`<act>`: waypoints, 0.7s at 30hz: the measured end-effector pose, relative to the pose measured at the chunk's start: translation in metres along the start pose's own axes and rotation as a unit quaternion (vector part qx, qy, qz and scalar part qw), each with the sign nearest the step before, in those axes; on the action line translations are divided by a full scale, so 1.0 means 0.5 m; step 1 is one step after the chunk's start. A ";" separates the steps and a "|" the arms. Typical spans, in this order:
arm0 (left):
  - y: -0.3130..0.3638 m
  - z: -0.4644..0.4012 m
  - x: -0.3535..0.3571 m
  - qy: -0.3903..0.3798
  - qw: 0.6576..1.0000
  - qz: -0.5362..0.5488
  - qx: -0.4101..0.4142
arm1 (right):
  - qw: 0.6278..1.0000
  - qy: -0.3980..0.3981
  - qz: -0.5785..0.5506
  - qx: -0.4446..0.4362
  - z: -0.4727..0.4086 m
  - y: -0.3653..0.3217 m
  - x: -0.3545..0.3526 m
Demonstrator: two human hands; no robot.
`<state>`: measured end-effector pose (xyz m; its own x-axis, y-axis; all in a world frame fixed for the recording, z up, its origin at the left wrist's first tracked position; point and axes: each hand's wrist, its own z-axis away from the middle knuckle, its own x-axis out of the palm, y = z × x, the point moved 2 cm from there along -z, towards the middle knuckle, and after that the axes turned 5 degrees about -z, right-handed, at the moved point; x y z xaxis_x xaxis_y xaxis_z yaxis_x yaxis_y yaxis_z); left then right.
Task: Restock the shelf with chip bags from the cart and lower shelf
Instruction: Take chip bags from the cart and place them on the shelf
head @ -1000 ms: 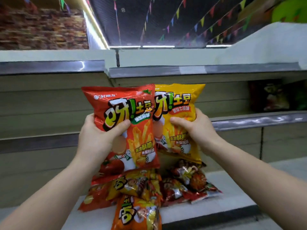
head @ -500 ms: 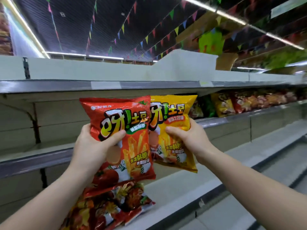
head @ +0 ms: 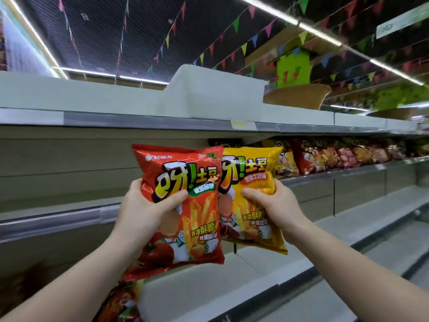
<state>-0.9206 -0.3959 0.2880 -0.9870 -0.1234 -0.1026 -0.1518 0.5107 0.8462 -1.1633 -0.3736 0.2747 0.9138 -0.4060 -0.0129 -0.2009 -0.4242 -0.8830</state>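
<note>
My left hand (head: pixel 144 210) grips a red chip bag (head: pixel 185 219) by its left side, thumb across the front. Beside it my right hand (head: pixel 276 205) grips a yellow chip bag (head: pixel 250 173) by its right edge. Both bags are upright, held at chest height in front of the middle shelf (head: pixel 58 219), the red one overlapping the yellow one's left edge. More red bags (head: pixel 120 303) lie on the lower shelf (head: pixel 243 275) below my left forearm, partly hidden by it.
To the right, the middle shelf holds a row of stocked chip bags (head: pixel 336 156). The top shelf edge (head: pixel 139 122) runs above, with woven baskets (head: pixel 297 96) on top. Bunting hangs from the dark ceiling.
The view has swung up and to the right. Both hands have carried their bags along, higher against the shelves, and the pile on the lower shelf has dropped to the bottom left corner.
</note>
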 end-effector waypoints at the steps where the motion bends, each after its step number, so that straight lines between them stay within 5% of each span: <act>1: -0.001 -0.008 0.017 -0.002 1.000 0.000 -0.001 | 1.000 0.002 -0.002 0.003 -0.014 0.009 -0.012; 14: -0.032 -0.166 0.152 0.000 1.000 -0.009 -0.010 | 0.998 0.053 -0.031 0.022 -0.214 0.052 -0.091; 21: -0.028 -0.224 0.225 -0.022 0.999 0.007 -0.045 | 0.993 0.013 -0.085 0.076 -0.333 0.073 -0.095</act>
<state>-1.0239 -0.5122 0.3233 -0.9908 -0.0771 -0.1114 -0.1340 0.4335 0.8912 -1.2729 -0.5044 0.3214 0.9203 -0.3601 0.1529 0.0129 -0.3628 -0.9318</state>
